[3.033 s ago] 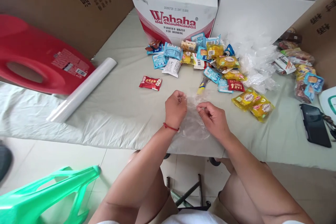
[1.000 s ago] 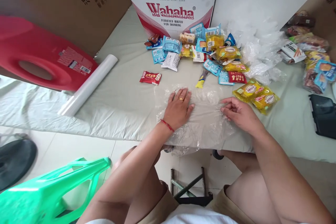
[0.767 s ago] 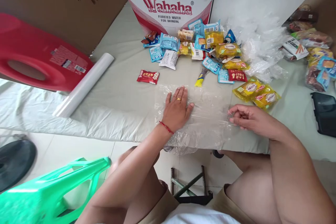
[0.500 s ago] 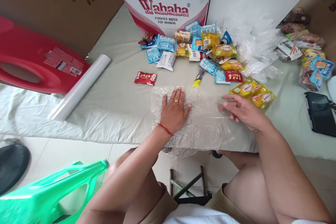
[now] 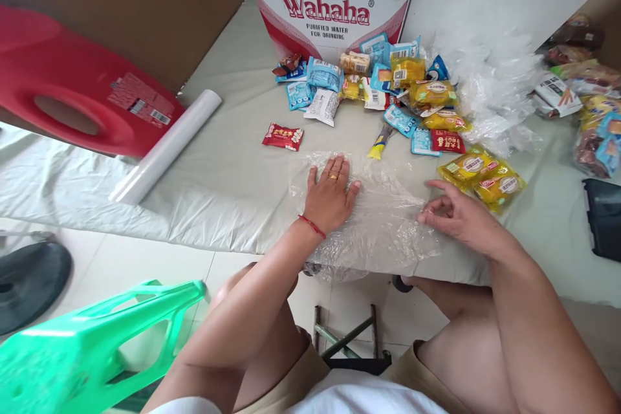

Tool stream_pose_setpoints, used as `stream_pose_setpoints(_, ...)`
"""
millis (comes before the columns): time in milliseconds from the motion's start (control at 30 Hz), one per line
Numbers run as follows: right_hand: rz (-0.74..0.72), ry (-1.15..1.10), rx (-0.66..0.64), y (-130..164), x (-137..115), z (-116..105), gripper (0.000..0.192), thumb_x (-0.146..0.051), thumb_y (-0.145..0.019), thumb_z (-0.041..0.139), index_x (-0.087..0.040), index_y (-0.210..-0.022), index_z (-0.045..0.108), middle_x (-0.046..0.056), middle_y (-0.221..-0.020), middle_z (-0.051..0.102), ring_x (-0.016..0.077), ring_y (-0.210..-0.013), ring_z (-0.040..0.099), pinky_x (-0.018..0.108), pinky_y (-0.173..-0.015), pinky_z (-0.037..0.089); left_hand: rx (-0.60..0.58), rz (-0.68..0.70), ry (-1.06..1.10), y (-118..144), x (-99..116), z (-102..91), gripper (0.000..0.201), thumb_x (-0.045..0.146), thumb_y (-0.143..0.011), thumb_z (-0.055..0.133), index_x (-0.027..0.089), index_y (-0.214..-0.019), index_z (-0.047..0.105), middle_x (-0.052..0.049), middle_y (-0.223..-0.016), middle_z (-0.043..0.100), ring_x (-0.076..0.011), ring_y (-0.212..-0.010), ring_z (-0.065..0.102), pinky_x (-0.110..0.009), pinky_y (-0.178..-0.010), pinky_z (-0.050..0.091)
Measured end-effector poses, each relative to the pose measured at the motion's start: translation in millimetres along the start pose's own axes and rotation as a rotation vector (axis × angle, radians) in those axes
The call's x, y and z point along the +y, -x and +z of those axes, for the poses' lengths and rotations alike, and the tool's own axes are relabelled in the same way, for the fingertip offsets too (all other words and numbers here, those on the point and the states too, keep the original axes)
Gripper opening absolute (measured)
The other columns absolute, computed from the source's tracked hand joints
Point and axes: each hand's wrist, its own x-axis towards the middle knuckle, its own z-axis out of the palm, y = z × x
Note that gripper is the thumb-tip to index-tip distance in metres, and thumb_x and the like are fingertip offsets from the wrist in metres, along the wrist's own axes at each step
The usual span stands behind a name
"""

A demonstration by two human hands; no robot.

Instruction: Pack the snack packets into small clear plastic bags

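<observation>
Two hands worked one clear plastic sheet (image 5: 373,220): left hand (image 5: 331,195) pressed flat, fingers wide; right hand (image 5: 458,217) pinched its three-o'clock edge; smoothing appeared unfinished.

Clear plastic sheet (image 5: 381,223): thin, transparent, crinkled, spread flat on the covered table at its near edge. Near margin droops over that edge. Wrinkles radiate toward 3 o'clock; the 9 o'clock portion lies smoother, pressed down.
</observation>
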Motion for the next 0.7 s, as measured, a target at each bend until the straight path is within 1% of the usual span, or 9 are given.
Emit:
stream_pose_setpoints(67, -0.003, 0.011, -0.146, 8, 2, -2, 0.084, -0.047, -0.078, 0.078, -0.027, -0.151, 0.041, 0.000, -0.081, 0.068, 0.0226, -0.077, 0.066, 0.035, -0.068, 0.052, 0.019, 0.005, -0.022, 0, 0, 1.4, 0.063, 0.045, -0.106, 0.025, 0.013, -0.160, 0.033, -0.014, -0.169, 0.026, -0.0264, -0.158, 0.024, -0.059, -0.126, 0.017)
stream_pose_setpoints(167, 0.009, 0.092, -0.391, 19, 3, -18, 0.079, -0.047, -0.079, 0.075, -0.024, -0.149, 0.046, -0.002, -0.074, 0.064, 0.0192, -0.069, 0.062, 0.031, -0.062, 0.048, 0.032, 0.007, -0.054, 0, 1, 3.6, 0.064, 0.045, -0.105, 0.026, 0.013, -0.160, 0.032, -0.014, -0.169, 0.026, -0.0271, -0.158, 0.024, -0.060, -0.126, 0.017)
stream_pose_setpoints(233, -0.001, 0.130, -0.406, 21, 1, -29, 0.074, -0.052, -0.080, 0.074, -0.022, -0.144, 0.052, -0.003, -0.070, 0.062, 0.0172, -0.063, 0.057, 0.029, -0.057, 0.043, 0.033, 0.006, -0.062, 1, 2, 4.6, 0.064, 0.046, -0.105, 0.027, 0.013, -0.160, 0.032, -0.014, -0.169, 0.026, -0.0276, -0.158, 0.024, -0.060, -0.125, 0.018)
stream_pose_setpoints(267, -0.008, 0.122, -0.338, 19, -1, -32, 0.071, -0.055, -0.082, 0.071, -0.022, -0.142, 0.054, -0.003, -0.069, 0.062, 0.0167, -0.061, 0.055, 0.028, -0.056, 0.041, 0.034, 0.007, -0.063, 1, 2, 5.0, 0.065, 0.046, -0.105, 0.027, 0.012, -0.160, 0.031, -0.014, -0.169, 0.026, -0.0277, -0.158, 0.024, -0.060, -0.125, 0.018)
stream_pose_setpoints(333, -0.024, 0.096, -0.078, 9, -6, -28, 0.058, -0.058, -0.087, 0.063, -0.022, -0.133, 0.060, -0.001, -0.070, 0.064, 0.0167, -0.060, 0.054, 0.029, -0.057, 0.040, 0.037, 0.013, -0.066, 2, 3, 6.2, 0.066, 0.047, -0.105, 0.026, 0.011, -0.160, 0.031, -0.015, -0.169, 0.025, -0.0279, -0.158, 0.024, -0.060, -0.125, 0.017)
stream_pose_setpoints(400, -0.049, 0.138, 0.223, -10, -14, -11, 0.043, -0.055, -0.092, 0.056, -0.021, -0.117, 0.066, 0.003, -0.077, 0.068, 0.0184, -0.064, 0.058, 0.031, -0.061, 0.042, 0.043, 0.026, -0.071, 5, 3, 7.7, 0.067, 0.048, -0.105, 0.026, 0.010, -0.160, 0.030, -0.015, -0.169, 0.025, -0.0279, -0.157, 0.024, -0.061, -0.125, 0.017)
stream_pose_setpoints(467, -0.086, 0.277, 0.424, -33, -22, 13, 0.034, -0.049, -0.093, 0.055, -0.021, -0.108, 0.069, 0.006, -0.083, 0.071, 0.0219, -0.073, 0.063, 0.033, -0.067, 0.043, 0.052, 0.044, -0.075, 8, 3, 9.3, 0.067, 0.048, -0.105, 0.025, 0.011, -0.160, 0.030, -0.015, -0.168, 0.026, -0.0281, -0.157, 0.025, -0.061, -0.125, 0.016)
stream_pose_setpoints(600, -0.122, 0.519, 0.470, -69, -34, 45, 0.022, -0.037, -0.091, 0.059, -0.022, -0.102, 0.069, 0.009, -0.087, 0.074, 0.0262, -0.079, 0.065, 0.033, -0.065, 0.040, 0.061, 0.072, -0.070, 11, 3, 8.0, 0.065, 0.047, -0.105, 0.025, 0.012, -0.160, 0.031, -0.016, -0.167, 0.029, -0.0286, -0.156, 0.028, -0.062, -0.125, 0.017)
stream_pose_setpoints(700, -0.156, 0.531, 0.498, -74, -33, 43, 0.016, -0.030, -0.092, 0.054, -0.023, -0.088, 0.067, 0.008, -0.086, 0.074, 0.0250, -0.078, 0.064, 0.032, -0.066, 0.039, 0.048, 0.083, -0.029, 8, 0, 2.2, 0.064, 0.045, -0.106, 0.023, 0.011, -0.159, 0.033, -0.017, -0.167, 0.031, -0.0288, -0.156, 0.028, -0.063, -0.124, 0.019)
